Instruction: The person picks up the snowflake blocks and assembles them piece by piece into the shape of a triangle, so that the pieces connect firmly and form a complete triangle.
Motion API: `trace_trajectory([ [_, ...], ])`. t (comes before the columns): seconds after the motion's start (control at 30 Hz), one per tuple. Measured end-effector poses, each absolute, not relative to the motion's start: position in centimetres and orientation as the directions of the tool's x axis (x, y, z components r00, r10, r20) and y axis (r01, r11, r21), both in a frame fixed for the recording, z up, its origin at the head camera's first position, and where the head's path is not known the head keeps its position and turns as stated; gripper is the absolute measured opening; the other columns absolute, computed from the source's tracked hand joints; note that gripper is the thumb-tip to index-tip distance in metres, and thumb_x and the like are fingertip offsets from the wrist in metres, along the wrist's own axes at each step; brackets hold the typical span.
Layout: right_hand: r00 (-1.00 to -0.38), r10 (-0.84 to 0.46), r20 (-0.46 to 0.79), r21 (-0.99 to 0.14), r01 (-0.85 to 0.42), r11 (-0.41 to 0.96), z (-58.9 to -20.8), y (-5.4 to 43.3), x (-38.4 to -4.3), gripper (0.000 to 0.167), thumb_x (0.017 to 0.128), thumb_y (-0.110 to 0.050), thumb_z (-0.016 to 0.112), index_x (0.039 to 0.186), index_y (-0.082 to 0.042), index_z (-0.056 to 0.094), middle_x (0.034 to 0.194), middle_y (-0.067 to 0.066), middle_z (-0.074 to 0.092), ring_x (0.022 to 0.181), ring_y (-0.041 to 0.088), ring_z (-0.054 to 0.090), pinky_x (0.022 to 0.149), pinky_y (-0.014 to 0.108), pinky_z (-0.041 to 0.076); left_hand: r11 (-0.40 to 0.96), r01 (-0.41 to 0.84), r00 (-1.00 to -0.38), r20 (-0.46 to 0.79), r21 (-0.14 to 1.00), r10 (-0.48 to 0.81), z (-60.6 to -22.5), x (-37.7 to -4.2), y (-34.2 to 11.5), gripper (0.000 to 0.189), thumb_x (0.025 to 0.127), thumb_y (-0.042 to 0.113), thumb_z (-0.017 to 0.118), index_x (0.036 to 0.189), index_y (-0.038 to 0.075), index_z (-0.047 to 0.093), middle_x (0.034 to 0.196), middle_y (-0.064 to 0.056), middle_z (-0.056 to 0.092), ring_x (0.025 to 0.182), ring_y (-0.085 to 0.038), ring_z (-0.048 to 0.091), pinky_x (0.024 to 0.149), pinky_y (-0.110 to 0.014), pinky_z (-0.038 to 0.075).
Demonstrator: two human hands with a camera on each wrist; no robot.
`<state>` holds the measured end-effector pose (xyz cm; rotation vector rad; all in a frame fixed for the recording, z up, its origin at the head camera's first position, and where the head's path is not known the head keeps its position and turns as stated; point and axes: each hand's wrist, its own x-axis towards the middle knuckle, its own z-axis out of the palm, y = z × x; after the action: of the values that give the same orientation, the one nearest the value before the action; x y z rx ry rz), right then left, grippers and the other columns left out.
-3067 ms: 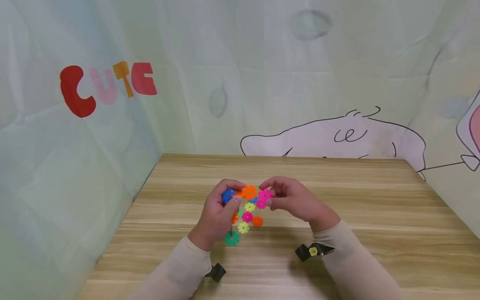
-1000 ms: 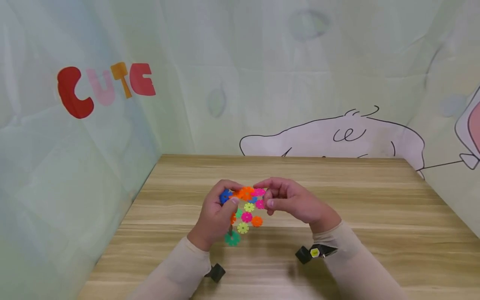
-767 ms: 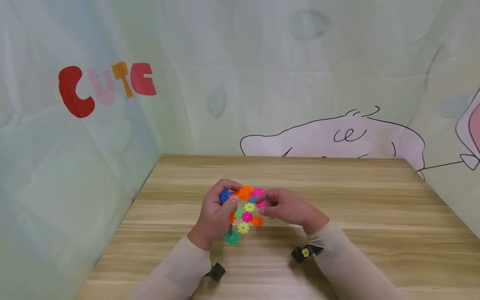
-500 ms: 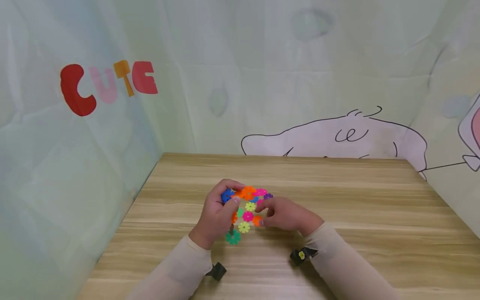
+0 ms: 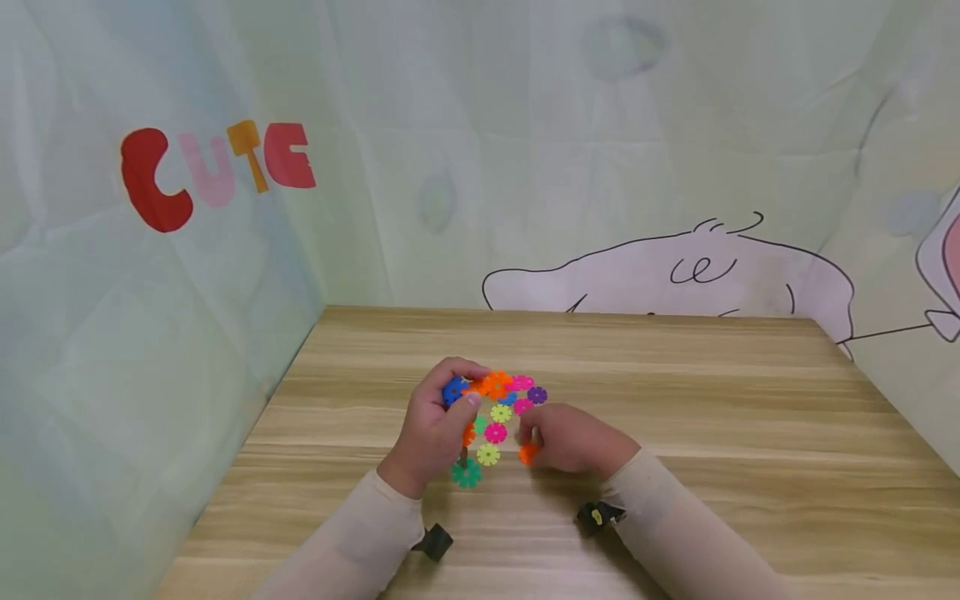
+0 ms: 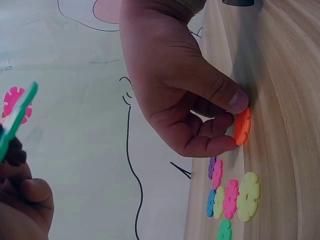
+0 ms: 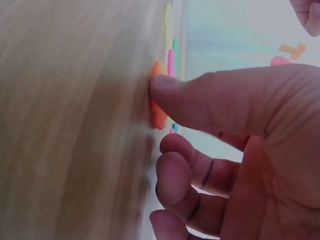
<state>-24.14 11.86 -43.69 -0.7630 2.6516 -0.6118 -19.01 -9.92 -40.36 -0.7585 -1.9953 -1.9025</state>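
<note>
My left hand grips a joined chain of plastic snowflake discs above the table. The chain includes a blue disc, an orange disc, a pink disc and a green disc; fingers cover part of it. In the left wrist view that green disc appears edge-on. Low at the table, my right hand pinches a loose orange disc between thumb and finger. The right wrist view shows the thumb against this orange disc, the other fingers curled below.
Several loose discs lie flat on the wooden table between the hands: purple, pink, yellow, blue and green among them. A printed cloth backdrop rises behind and left of the table.
My right hand has left the pink disc, which now stays on the chain, and moved down toward me. The loose orange disc has shifted right in its fingers. The left hand stays put.
</note>
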Motion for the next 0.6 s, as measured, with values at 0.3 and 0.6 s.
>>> trace_trajectory([
  [0.3,-0.841,-0.506,-0.191,-0.503,-0.359,0.786,-43.2,12.2,-24.2,0.024,0.088,-0.013,0.081,0.097,-0.017,0.06,0.081,0.001,0.061,0.076,0.02,0.056,0.071,0.037,0.048,-0.024,0.562,-0.814,0.558,0.827,0.163,-40.3,-19.2,-10.0,0.029,0.096,-0.008,0.048,0.118,0.0,0.063,0.077,-0.003,0.048,0.052,-0.017,0.037,0.05,-0.021,0.039],
  [0.6,-0.835,-0.543,0.085,-0.859,-0.338,0.385,-41.0,13.3,-24.7,0.027,0.097,-0.003,0.072,0.122,-0.006,0.066,0.082,0.004,0.062,0.073,0.018,0.055,0.064,0.026,0.05,0.001,0.543,-0.831,0.537,0.84,0.149,-40.1,-19.1,-10.2,0.028,0.098,-0.006,0.049,0.12,0.004,0.064,0.078,-0.005,0.05,0.053,-0.017,0.039,0.047,-0.023,0.04],
])
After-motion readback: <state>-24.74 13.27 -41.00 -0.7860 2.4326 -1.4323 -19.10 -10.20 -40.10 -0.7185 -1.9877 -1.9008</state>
